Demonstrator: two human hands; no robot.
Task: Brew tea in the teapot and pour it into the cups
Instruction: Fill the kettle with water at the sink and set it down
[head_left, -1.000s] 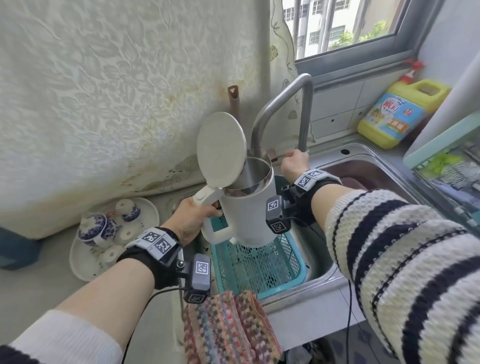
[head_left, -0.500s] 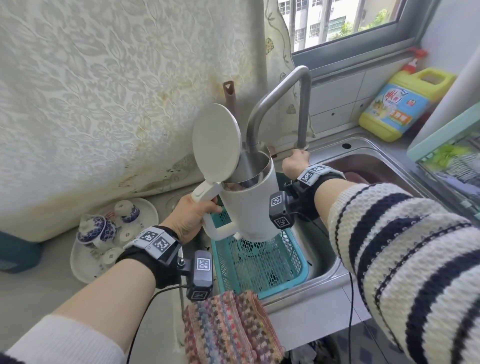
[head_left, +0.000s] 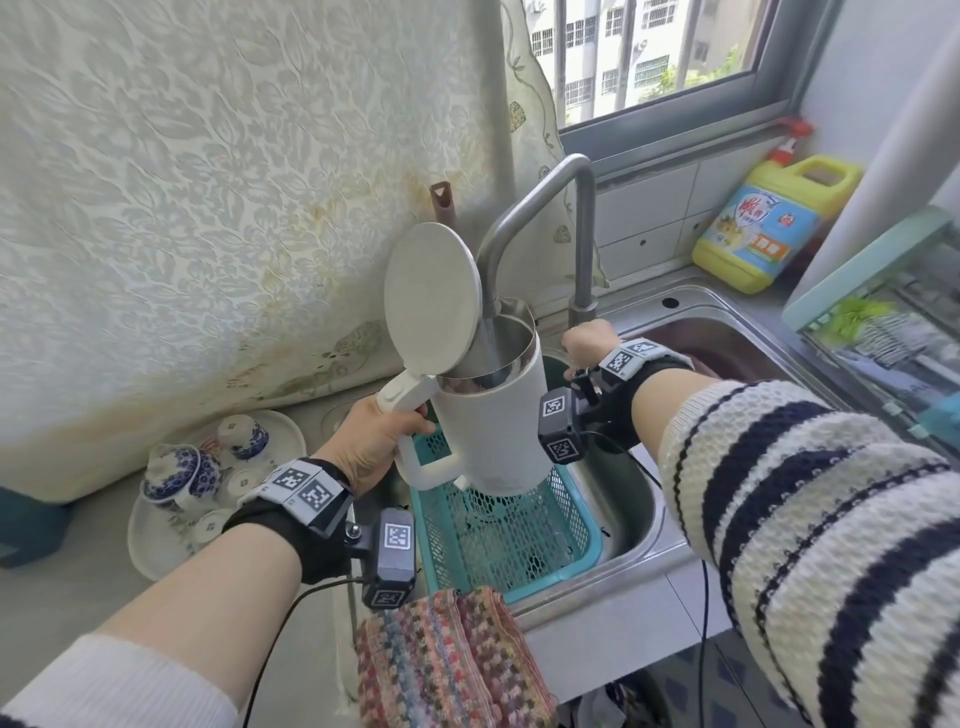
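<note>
Head view: your left hand (head_left: 371, 441) grips kettle (head_left: 488, 415) under running tap (head_left: 540, 208); right hand (head_left: 589, 343), twelve o'clock, clasps its base; overfilling spills.

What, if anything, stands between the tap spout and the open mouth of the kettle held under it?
Nothing visible does. The kettle, held by the left hand over the teal basket, has its lid flipped up to the left, clear of the tap spout. Water falls straight into its mouth. The right hand rests at the tap's base.

The left hand (head_left: 371, 447) was clenched around a handle; the right hand (head_left: 589, 340) reached farther away, fingers (head_left: 571, 347) curled downward.
</note>
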